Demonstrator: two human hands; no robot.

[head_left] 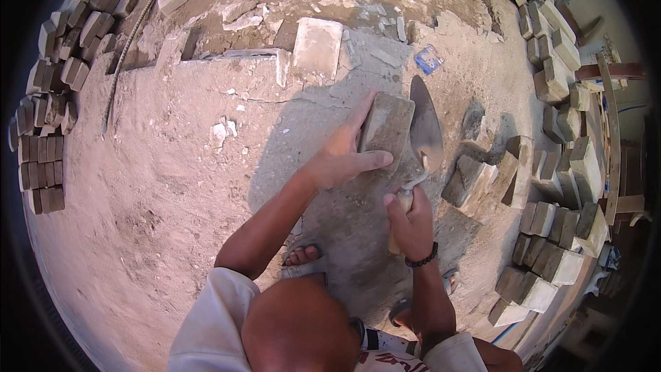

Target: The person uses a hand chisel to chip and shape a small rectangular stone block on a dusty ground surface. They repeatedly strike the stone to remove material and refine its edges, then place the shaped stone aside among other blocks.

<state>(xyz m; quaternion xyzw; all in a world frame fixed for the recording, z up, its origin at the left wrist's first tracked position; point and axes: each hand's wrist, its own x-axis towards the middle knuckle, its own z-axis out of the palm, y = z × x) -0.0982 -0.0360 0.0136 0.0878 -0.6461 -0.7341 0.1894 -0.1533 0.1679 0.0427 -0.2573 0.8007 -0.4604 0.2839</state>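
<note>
My left hand [346,153] is closed round a grey rectangular brick [387,124], thumb across its near end and fingers along its left side. In my right hand [414,224] is the wooden handle of a trowel [427,120]. Its pointed metal blade is directed away from me, close along the right side of the brick; whether the two touch I cannot tell. A dark beaded bracelet circles my right wrist. Both hands are above the dusty ground, in front of my sandalled feet.
Loose bricks and broken blocks [469,180] lie just right of my hands. More bricks are stacked along the right [551,262] and far left [48,155]. Ahead are a pale flat block [317,48], a blue packet [429,60] and rubble. A thin rod [129,41] lies at the left.
</note>
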